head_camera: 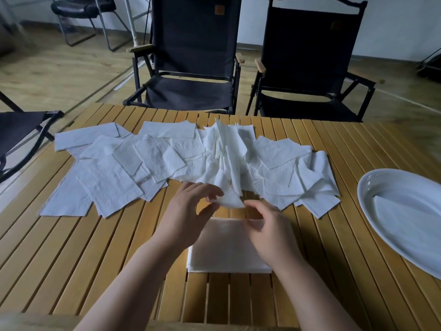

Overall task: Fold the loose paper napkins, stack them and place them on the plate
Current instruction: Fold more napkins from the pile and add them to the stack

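Several loose white paper napkins (124, 168) lie spread across the far half of the slatted wooden table (71, 259). My left hand (188, 211) pinches the lower corner of one napkin (229, 163) that is lifted out of the middle of the pile. My right hand (265, 225) hovers just right of that corner with fingers loosely curled, and its grip cannot be made out. Under both hands lies a neat stack of folded napkins (222, 254). A white oval plate (372, 187) at the right edge holds a folded napkin (405, 223).
Two black folding chairs (191, 68) stand behind the table's far edge. Part of another chair (21, 132) shows at the left. Bare slats lie near the front edge on both sides of the stack.
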`<state>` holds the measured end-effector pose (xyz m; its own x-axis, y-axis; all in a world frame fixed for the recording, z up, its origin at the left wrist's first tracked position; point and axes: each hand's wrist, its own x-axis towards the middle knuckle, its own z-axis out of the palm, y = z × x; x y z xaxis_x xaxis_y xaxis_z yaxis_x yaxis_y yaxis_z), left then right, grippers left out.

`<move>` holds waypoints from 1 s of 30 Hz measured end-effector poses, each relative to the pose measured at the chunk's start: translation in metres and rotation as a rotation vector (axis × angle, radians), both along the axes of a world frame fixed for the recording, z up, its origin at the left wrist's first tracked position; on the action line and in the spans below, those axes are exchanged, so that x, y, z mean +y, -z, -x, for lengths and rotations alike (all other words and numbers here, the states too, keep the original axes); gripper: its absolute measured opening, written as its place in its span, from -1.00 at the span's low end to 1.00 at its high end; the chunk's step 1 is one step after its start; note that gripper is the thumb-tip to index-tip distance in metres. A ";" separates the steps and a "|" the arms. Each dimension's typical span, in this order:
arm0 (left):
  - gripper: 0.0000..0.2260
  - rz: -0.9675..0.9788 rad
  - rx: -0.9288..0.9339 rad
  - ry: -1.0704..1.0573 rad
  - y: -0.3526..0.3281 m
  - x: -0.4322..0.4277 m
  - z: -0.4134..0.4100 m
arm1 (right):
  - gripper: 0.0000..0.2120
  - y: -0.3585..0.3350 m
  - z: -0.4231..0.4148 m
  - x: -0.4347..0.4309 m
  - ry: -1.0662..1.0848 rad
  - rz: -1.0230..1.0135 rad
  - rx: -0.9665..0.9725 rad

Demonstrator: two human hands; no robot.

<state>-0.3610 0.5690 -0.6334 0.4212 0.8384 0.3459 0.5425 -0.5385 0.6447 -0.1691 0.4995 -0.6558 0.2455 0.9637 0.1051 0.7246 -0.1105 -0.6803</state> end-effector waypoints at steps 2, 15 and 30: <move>-0.77 0.034 -0.053 0.026 -0.005 -0.004 0.001 | -0.50 0.000 0.000 0.000 0.008 -0.023 0.057; -0.82 0.824 -1.028 0.253 -0.026 -0.008 0.017 | -0.60 -0.007 0.007 0.002 -0.148 -0.203 0.378; -0.82 0.876 -1.180 -0.044 -0.016 0.006 0.027 | -0.96 -0.023 -0.005 -0.004 0.033 -0.216 0.662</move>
